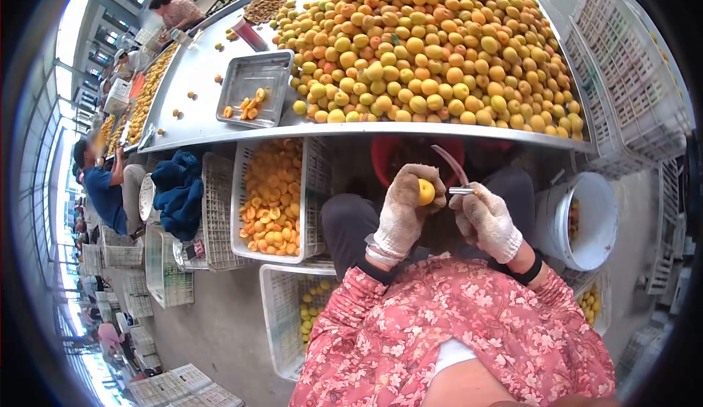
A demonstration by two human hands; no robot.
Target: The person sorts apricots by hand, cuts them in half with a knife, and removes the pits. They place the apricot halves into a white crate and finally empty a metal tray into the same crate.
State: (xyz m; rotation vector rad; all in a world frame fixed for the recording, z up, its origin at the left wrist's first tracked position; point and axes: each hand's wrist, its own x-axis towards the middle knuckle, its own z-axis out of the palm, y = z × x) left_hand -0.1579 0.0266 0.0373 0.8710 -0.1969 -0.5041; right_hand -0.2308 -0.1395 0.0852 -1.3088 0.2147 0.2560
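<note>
Both forearms (350,301) angle inward toward the far side. The gloved left hand (403,213) points up, fingers curled; just beside it, the gloved right hand (492,224) leans left, fingers bent.

A long, pale metal table with a shiny top (176,130) spanned the far side, its bare left part bright with reflected light. A smooth grey concrete floor (220,334) spread out on the near left. Along the far left, tall white-glowing windows (71,22) let in strong daylight beside a pale gridded surface (42,150), wall or roof. White lattice plastic crates (622,63) stood stacked on the right.
</note>
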